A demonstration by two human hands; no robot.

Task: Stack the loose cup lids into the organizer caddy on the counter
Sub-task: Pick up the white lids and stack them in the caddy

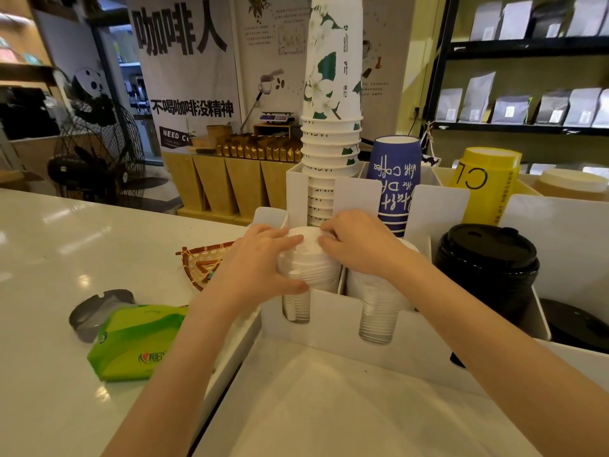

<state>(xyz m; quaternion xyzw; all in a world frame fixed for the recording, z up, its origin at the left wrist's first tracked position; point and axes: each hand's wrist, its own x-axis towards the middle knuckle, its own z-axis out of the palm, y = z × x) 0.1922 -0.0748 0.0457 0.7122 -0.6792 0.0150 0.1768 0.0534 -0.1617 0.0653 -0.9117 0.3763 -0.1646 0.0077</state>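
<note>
A white organizer caddy (333, 319) stands on the counter with slotted front compartments. In its left front compartment a tall stack of white cup lids (311, 258) rises above the wall. My left hand (255, 267) wraps the stack's left side, thumb across its front. My right hand (357, 244) rests on the top lid and the stack's right side. A second white lid stack (377, 311) sits lower in the neighbouring compartment, partly hidden by my right wrist. A stack of black lids (487, 258) fills the right compartment.
Behind the lids, the caddy holds a tall stack of floral white cups (331, 133), blue cups (393, 179) and yellow cups (484, 183). Left on the counter lie a green tissue pack (135, 341), a grey ashtray (95, 311) and a small woven tray (202, 262).
</note>
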